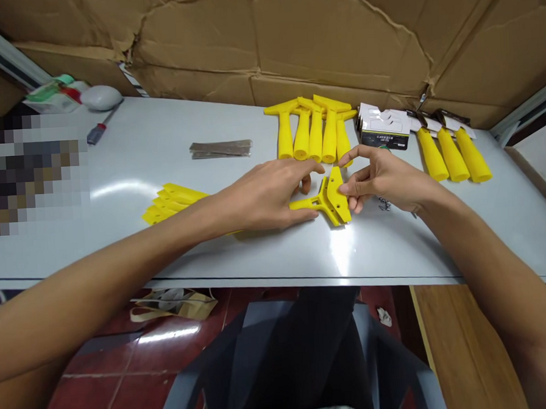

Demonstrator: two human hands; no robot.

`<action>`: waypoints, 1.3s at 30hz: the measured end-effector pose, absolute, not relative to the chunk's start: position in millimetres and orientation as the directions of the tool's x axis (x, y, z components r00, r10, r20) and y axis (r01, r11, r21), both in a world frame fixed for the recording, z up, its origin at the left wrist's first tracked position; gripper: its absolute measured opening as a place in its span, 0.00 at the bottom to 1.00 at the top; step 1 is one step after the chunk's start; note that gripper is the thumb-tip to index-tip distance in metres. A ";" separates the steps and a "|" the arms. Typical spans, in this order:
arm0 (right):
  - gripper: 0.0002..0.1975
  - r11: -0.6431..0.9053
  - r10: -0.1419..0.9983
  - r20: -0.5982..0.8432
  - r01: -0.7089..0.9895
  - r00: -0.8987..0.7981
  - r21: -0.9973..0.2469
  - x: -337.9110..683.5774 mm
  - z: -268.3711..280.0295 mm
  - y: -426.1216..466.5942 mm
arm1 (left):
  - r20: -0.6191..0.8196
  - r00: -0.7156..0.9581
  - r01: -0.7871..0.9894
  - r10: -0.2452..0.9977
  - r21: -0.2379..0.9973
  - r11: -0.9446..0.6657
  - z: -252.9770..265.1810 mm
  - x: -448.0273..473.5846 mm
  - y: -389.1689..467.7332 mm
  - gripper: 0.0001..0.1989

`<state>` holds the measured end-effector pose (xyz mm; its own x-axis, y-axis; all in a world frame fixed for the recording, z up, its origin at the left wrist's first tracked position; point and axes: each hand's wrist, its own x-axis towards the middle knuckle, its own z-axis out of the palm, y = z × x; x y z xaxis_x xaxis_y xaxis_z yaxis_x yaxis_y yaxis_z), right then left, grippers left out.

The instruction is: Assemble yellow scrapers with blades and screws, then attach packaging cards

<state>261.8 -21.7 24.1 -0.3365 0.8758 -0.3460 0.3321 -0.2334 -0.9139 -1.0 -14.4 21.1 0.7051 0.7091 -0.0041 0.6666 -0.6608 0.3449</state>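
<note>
My left hand (272, 195) is curled over the grip of a yellow plastic scraper handle (323, 203), its thumb along the near side. The handle lies low over the table, its forked head pointing right. Between thumb and fingers my right hand (375, 178) pinches a yellow clamp plate (337, 195) with small holes. This plate stands tilted against the handle's head; whether the two are joined I cannot tell. Small dark screws (384, 204) lie just beneath my right hand. More yellow handle parts (174, 200) are stacked to the left, partly hidden by my left forearm.
Several yellow T-shaped handles (315, 129) stand at the back, beside a black-and-white box (383, 127). Three yellow-handled scrapers (453, 152) lean at the right. Thin metal strips (221, 149) lie behind my left hand. A screwdriver (98, 132) rests at the far left.
</note>
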 end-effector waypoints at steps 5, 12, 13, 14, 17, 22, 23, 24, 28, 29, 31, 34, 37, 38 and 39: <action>0.37 -0.248 0.882 -0.358 0.342 -0.307 -0.906 258.2 22.3 -21.4 | 0.018 0.710 0.647 0.704 0.376 -0.663 15.4 -0.9 -13.2 0.33; 0.40 -0.259 0.886 -0.363 0.342 -0.287 -0.903 254.5 16.9 -21.1 | 0.073 0.702 0.616 0.708 0.438 -0.655 10.8 2.6 -14.5 0.26; 0.40 -0.264 0.885 -0.366 0.337 -0.288 -0.904 253.5 16.5 -21.5 | 0.077 0.702 0.611 0.708 0.446 -0.654 10.5 3.3 -15.0 0.26; 0.40 -0.265 0.885 -0.365 0.333 -0.288 -0.905 252.6 16.3 -22.0 | 0.083 0.701 0.606 0.708 0.454 -0.653 10.1 4.0 -15.5 0.25; 0.40 -0.245 0.893 -0.346 0.335 -0.289 -0.910 250.3 16.8 -23.5 | 0.113 0.705 0.587 0.700 0.460 -0.666 8.8 5.7 -16.2 0.22; 0.32 -0.140 0.911 -0.303 0.482 -0.280 -0.865 250.6 15.2 -23.7 | 0.163 0.733 0.556 0.660 0.416 -0.720 5.9 5.0 -15.3 0.16; 0.30 -0.087 0.928 -0.265 0.541 -0.262 -0.837 251.3 14.3 -23.5 | 0.169 0.744 0.546 0.646 0.404 -0.734 5.3 4.4 -15.3 0.15; 0.28 -0.028 0.947 -0.215 0.603 -0.240 -0.797 252.0 13.4 -23.3 | 0.171 0.756 0.537 0.632 0.391 -0.748 4.8 3.7 -15.3 0.15; 0.29 0.107 0.979 -0.063 0.745 -0.196 -0.658 253.7 11.0 -24.1 | 0.174 0.780 0.524 0.601 0.341 -0.780 3.3 1.4 -16.4 0.15; 0.29 0.108 0.979 -0.059 0.742 -0.195 -0.661 253.5 10.8 -24.5 | 0.178 0.779 0.528 0.601 0.330 -0.782 3.1 1.2 -16.8 0.15; 0.29 0.087 0.977 -0.081 0.712 -0.198 -0.697 252.8 10.8 -25.4 | 0.192 0.774 0.532 0.603 0.320 -0.784 2.7 1.3 -17.6 0.13; 0.30 0.038 0.965 -0.132 0.615 -0.229 -0.788 251.6 11.1 -25.6 | 0.223 0.761 0.533 0.610 0.321 -0.783 3.1 1.8 -19.1 0.11; 0.37 -0.010 0.955 -0.145 0.458 -0.261 -0.889 251.0 10.9 -24.1 | 0.239 0.733 0.553 0.636 0.334 -0.763 4.2 2.1 -21.1 0.11; 0.40 -0.019 0.954 -0.140 0.412 -0.265 -0.911 250.8 10.7 -23.5 | 0.244 0.721 0.559 0.649 0.348 -0.752 4.5 2.2 -22.0 0.12; 0.42 -0.021 0.954 -0.130 0.375 -0.269 -0.927 250.4 10.4 -23.0 | 0.250 0.707 0.561 0.661 0.370 -0.740 4.5 2.4 -22.9 0.14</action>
<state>250.4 -23.0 10.4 -0.2693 0.9542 -0.1304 0.3752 -0.0207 -0.9267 2.4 -22.9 4.5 0.7072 0.6615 0.2497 0.5615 -0.7401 0.3703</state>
